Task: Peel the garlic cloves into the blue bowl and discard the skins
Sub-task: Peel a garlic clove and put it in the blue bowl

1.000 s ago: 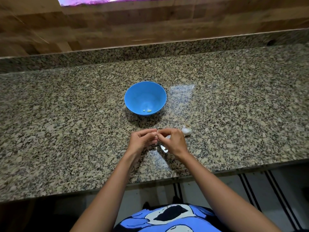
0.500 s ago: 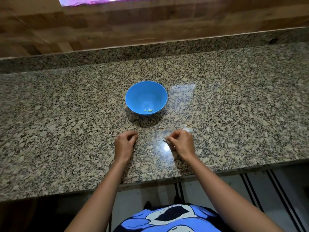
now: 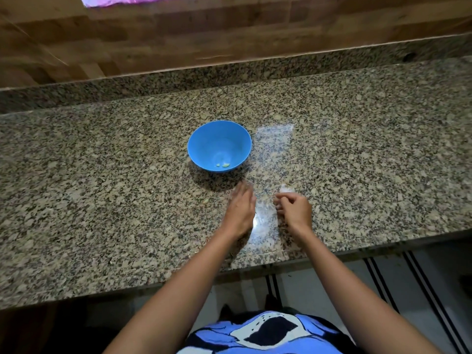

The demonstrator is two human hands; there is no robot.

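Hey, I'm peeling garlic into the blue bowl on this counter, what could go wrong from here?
1. The left hand is blurred and close to the blue bowl; a bump could tip out the peeled cloves.
2. The white garlic piece lies loose just beyond the right hand and could get knocked away.
3. Pale skins dropped on the speckled counter may be hard to spot.

Both forearms reach forward; left hand (image 3: 240, 209) flat, fingers straight and blurred, right hand (image 3: 294, 211) just beside it, fingers curled in.
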